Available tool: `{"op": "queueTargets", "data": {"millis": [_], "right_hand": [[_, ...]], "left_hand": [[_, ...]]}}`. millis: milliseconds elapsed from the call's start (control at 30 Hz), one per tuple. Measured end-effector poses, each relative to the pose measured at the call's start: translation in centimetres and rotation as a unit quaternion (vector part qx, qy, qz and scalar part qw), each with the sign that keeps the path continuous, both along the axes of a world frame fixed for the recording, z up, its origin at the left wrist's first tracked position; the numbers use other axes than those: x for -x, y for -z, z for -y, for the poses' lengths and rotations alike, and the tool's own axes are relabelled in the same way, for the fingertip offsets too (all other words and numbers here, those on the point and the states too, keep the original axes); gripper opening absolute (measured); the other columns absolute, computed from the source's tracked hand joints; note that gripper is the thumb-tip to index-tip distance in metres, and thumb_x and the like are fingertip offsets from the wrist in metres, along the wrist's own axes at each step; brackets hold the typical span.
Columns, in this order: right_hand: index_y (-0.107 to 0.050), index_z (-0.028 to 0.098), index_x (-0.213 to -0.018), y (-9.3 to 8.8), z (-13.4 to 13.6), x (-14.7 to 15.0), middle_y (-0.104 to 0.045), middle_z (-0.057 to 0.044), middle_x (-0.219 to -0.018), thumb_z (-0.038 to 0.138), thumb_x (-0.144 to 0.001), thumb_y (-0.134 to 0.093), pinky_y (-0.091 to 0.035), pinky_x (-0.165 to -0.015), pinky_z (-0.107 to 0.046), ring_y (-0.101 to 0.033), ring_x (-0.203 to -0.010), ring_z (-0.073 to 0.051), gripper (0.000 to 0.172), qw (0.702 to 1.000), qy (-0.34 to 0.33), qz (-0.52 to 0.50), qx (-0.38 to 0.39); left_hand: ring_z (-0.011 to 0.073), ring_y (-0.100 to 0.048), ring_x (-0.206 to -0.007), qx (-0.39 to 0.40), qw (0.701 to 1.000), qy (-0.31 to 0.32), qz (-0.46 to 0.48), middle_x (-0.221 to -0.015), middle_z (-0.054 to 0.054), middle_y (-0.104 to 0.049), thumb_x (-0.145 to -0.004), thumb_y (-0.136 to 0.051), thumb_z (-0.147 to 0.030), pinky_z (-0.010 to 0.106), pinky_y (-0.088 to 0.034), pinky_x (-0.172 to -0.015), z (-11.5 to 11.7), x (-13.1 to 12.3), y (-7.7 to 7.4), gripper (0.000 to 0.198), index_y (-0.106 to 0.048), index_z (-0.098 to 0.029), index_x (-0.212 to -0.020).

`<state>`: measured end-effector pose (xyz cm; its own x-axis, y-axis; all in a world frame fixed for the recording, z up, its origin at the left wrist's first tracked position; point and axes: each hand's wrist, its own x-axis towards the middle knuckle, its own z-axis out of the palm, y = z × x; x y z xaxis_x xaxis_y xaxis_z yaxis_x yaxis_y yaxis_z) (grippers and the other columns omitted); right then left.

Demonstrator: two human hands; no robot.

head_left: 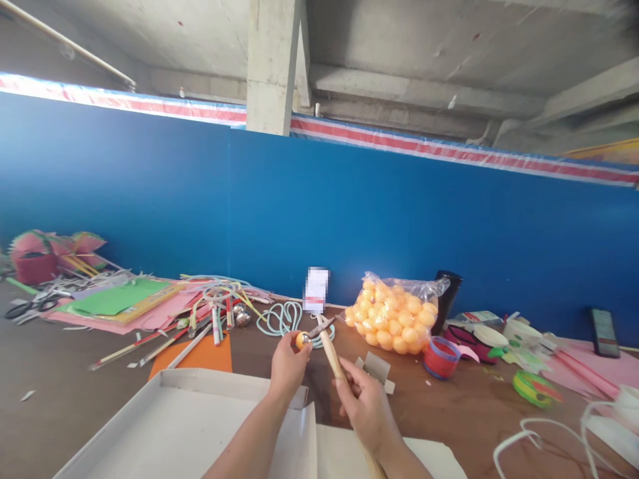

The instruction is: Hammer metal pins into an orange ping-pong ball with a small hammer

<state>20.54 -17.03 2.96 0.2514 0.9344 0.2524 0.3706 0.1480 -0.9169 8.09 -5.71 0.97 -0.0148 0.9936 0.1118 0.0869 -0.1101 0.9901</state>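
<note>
My left hand (289, 366) pinches a small orange ball (300, 340) between thumb and fingers. A shiny silver round piece shows at the ball's right side; whether it belongs to the ball or the hammer I cannot tell. In my right hand (367, 402) is a hammer (330, 352), gripped by its long pale wooden handle. Its dark metal head points up and away from me, one end close beside the ball and the other tapering to the right. The handle's lower end runs under my right wrist. Behind the hands lies a coil of pale blue tubing (282, 318).
A clear bag of orange balls (392, 319) stands behind my right hand, near a red tub (441, 358). A white shallow box (200, 426) lies at front left. Left are straws, coloured paper (120, 296) and scissors (30, 306); at right, a phone (604, 332) and white cord (549, 422).
</note>
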Motion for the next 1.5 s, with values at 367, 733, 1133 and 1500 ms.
{"op": "queueTargets", "data": {"millis": [367, 733, 1133, 1500], "right_hand": [[-0.054, 0.019, -0.118, 0.1, 0.0, 0.0, -0.062, -0.001, -0.069, 0.036, -0.08, -0.051, -0.04, -0.039, -0.02, -0.05, -0.044, -0.011, 0.042, 1.0, -0.015, -0.013, 0.005], [-0.055, 0.019, -0.118, -0.2, 0.2, 0.3, -0.06, -0.001, -0.069, 0.037, -0.08, -0.051, -0.042, -0.041, -0.021, -0.051, -0.046, -0.011, 0.042, 1.0, -0.009, 0.001, -0.002], [-0.055, 0.019, -0.12, -0.3, 0.3, 0.4, -0.064, -0.003, -0.074, 0.036, -0.081, -0.049, -0.046, -0.043, -0.022, -0.053, -0.047, -0.012, 0.043, 0.999, -0.006, 0.026, -0.018], [-0.054, 0.022, -0.12, -0.1, 0.3, 0.2, -0.065, -0.003, -0.079, 0.035, -0.081, -0.049, -0.047, -0.046, -0.023, -0.056, -0.051, -0.013, 0.041, 0.999, -0.028, 0.033, -0.017]], "left_hand": [[0.0139, -0.061, -0.064, 0.005, 1.0, 0.002, 0.006, -0.089, 0.006, -0.065, -0.069, -0.059, -0.028, 0.025, -0.048, -0.057, 0.0, 0.1, -0.1, 0.031, -0.055, -0.017, -0.097], [0.0142, -0.061, -0.064, -0.009, 1.0, -0.002, -0.024, -0.087, 0.005, -0.065, -0.069, -0.058, -0.029, 0.025, -0.047, -0.06, -0.3, 0.1, 0.4, 0.031, -0.055, -0.018, -0.097], [0.0146, -0.061, -0.067, -0.013, 0.999, -0.023, -0.037, -0.086, 0.006, -0.066, -0.067, -0.062, -0.026, 0.025, -0.045, -0.063, -0.2, 0.1, 0.4, 0.031, -0.058, -0.017, -0.096], [0.0156, -0.062, -0.067, -0.001, 0.998, -0.04, -0.046, -0.085, 0.006, -0.066, -0.065, -0.064, -0.023, 0.025, -0.045, -0.062, 0.4, 0.1, -0.4, 0.031, -0.06, -0.016, -0.095]]}}
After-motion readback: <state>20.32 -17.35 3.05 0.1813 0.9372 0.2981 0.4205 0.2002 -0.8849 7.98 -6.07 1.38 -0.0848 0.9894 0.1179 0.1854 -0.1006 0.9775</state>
